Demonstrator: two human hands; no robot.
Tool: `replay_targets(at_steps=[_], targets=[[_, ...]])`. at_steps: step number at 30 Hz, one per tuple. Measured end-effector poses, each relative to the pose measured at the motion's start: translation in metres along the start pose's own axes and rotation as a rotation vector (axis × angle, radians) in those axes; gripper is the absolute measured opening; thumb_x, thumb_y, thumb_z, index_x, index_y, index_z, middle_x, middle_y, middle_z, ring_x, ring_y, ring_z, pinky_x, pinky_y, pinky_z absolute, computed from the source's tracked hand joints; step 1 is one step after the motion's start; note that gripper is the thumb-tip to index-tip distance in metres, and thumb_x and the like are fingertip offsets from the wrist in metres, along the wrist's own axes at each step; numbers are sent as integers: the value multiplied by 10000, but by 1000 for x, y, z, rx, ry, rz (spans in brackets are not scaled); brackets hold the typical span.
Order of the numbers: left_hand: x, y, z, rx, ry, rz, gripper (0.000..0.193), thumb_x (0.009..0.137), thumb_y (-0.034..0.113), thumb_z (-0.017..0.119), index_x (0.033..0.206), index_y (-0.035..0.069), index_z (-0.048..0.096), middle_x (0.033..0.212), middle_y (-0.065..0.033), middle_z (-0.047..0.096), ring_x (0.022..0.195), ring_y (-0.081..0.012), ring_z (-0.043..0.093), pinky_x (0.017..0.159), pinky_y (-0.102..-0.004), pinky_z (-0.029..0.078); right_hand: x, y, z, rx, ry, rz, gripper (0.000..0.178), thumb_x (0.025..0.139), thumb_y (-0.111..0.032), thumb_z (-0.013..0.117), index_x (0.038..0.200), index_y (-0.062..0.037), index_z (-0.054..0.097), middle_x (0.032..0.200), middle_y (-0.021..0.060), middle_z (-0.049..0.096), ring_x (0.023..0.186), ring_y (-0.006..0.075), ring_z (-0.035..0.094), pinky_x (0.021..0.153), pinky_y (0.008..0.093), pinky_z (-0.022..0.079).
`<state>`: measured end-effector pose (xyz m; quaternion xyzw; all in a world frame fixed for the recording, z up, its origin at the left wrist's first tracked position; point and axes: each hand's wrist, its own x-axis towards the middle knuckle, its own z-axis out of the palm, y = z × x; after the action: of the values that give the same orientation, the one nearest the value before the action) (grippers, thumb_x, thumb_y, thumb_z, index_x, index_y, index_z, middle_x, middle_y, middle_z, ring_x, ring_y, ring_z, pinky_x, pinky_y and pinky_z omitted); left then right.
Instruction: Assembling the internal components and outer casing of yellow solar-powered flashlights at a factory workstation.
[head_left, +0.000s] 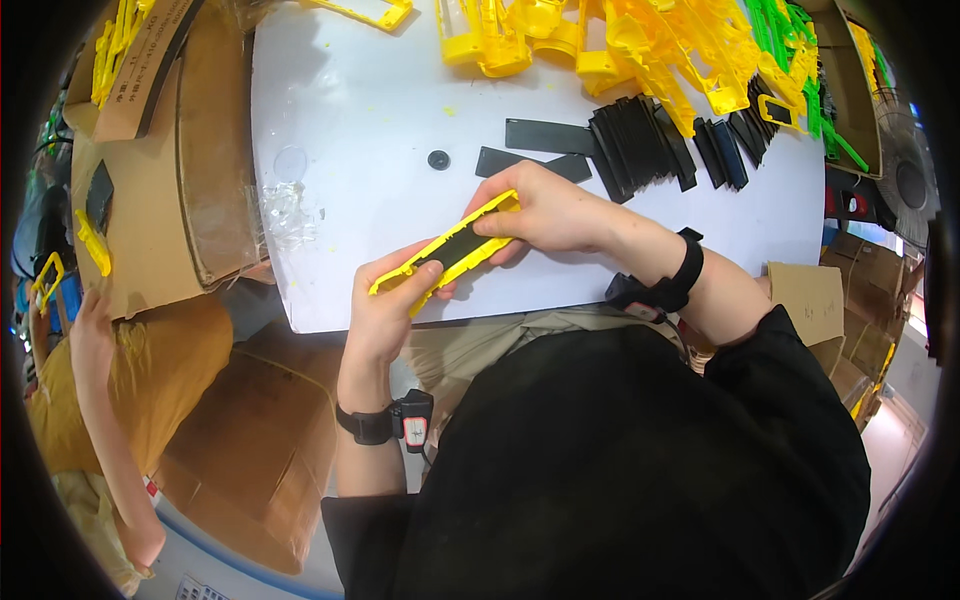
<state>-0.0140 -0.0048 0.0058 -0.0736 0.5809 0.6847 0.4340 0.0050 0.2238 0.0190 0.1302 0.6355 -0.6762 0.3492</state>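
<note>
Yellow frame (464, 267) slants lengthwise, its right end pointing forward.

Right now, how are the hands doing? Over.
Left hand, right hand: both gripping yellow frame. Black panel inside, right thumb on it. No obstruction seen; piled black panels beyond.

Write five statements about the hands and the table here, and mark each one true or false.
1. The left hand and right hand both hold the yellow plastic frame. True.
2. The panel within that frame is green. False: the panel is black.
3. The small black disc lies left of the stacked black panels. True.
4. Green parts lie at the near left. False: the green plastic parts are at the far right.
5. A black strap circles the left wrist. True.
</note>
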Motion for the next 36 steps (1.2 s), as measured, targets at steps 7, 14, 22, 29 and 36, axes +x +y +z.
replay_targets(at_steps=[7,14,22,29,36], targets=[[-2,-2,0,16,27,13,319,862,12,631,1160,-99,599,930,-143,669,753,-179,642,702,-276,528,-4,1,8,-21,64,27,171,909,-60,580,1031,56,612,916,121,649,701,144,662,606,232,566],[-14,7,-4,-93,-13,27,370,865,53,604,1208,-62,528,1000,-185,648,779,-239,675,676,-304,582,-28,9,-1,220,-108,-115,282,974,-123,479,1193,44,537,1061,138,634,883,180,665,776,277,580],[-62,8,5,-547,-121,246,477,932,217,470,1331,-35,397,1188,-194,572,1069,-284,602,901,-442,529,-62,8,19,340,-74,-210,295,974,-109,477,1229,37,506,1112,155,620,960,233,660,820,321,579],[-77,-6,3,-174,30,190,295,893,200,565,1118,15,519,1082,-139,615,974,-247,630,824,-415,562,-76,13,38,280,-34,-284,257,960,-70,489,1178,61,526,1100,148,599,969,206,632,811,313,585],[-94,5,26,-94,38,142,223,841,5,622,1036,53,526,1086,-174,631,974,-274,644,781,-387,581,-95,16,40,204,-69,-260,235,941,-83,542,1134,51,558,1054,114,614,941,160,620,794,291,571]])
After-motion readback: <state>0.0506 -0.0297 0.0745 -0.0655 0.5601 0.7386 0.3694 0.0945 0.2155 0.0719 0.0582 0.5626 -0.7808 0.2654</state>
